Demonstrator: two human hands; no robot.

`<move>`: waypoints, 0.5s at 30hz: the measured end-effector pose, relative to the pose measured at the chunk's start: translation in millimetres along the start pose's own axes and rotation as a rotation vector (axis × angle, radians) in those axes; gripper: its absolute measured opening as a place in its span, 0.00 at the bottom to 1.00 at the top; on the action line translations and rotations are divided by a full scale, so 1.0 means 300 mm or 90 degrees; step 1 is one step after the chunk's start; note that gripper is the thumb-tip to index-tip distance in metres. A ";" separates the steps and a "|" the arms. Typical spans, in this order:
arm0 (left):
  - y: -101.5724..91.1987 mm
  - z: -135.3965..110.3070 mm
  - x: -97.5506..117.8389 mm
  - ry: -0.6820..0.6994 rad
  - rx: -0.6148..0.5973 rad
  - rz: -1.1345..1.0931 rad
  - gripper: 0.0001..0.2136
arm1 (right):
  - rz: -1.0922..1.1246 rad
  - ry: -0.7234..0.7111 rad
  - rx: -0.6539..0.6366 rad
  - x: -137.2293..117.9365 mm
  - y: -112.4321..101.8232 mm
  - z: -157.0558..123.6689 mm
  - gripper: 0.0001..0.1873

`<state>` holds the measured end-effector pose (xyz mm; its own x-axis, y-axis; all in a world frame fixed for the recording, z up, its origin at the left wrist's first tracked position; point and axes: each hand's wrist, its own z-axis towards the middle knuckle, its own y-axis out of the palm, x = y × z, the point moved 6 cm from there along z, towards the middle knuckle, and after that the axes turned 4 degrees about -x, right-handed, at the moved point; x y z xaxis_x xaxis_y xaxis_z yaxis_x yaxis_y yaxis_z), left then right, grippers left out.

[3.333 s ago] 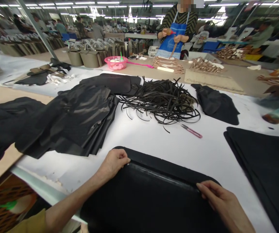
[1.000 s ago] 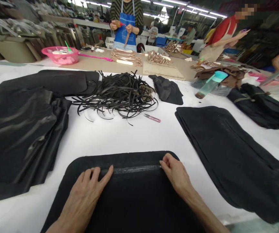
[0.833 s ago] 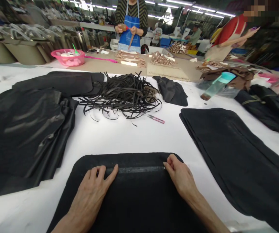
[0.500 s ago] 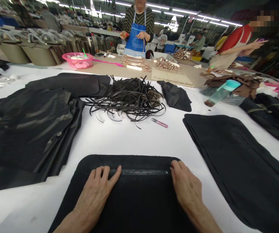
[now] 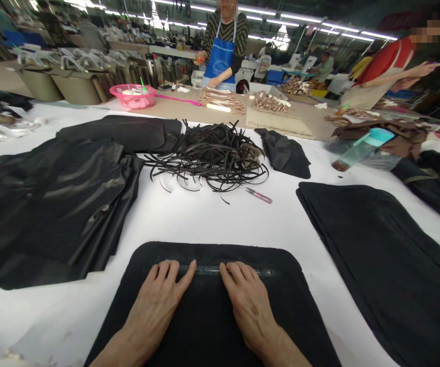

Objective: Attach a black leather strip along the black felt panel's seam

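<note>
A black fabric panel (image 5: 212,255) with rounded corners lies on the white table right in front of me. A shiny strip (image 5: 207,270) runs across it near its far edge. My left hand (image 5: 160,300) lies flat on the panel, fingers stretched out, fingertips at the strip. My right hand (image 5: 246,298) lies flat beside it, fingers out, also touching the strip. Neither hand holds anything.
A stack of shiny black sheets (image 5: 51,199) lies left, a stack of black panels (image 5: 376,244) right. Ahead sit a tangle of black strips (image 5: 208,153), pink snips (image 5: 260,195), a teal-capped bottle (image 5: 357,148) and a pink bowl (image 5: 132,96). A person in a blue apron (image 5: 222,53) works beyond.
My right hand has slid left along the strip, from the panel's right corner to the middle next to my left hand. The left hand stays flat in place.
</note>
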<state>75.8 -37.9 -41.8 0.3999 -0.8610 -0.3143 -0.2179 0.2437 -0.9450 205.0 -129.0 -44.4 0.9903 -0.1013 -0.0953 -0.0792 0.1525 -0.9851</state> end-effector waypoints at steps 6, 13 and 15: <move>-0.004 0.001 -0.005 0.005 0.019 -0.010 0.29 | -0.014 0.007 0.006 -0.012 -0.001 0.016 0.21; 0.043 -0.025 -0.055 -0.042 0.008 -0.061 0.33 | -0.038 0.001 0.029 -0.004 0.004 0.005 0.20; 0.053 -0.042 -0.081 -0.056 -0.008 -0.068 0.32 | -0.034 0.006 0.026 0.001 0.001 0.005 0.20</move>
<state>51.4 -18.8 -48.0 0.4975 -0.8394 -0.2187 -0.1814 0.1459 -0.9725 205.5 -127.6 -44.7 0.9919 -0.1191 -0.0440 -0.0211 0.1871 -0.9821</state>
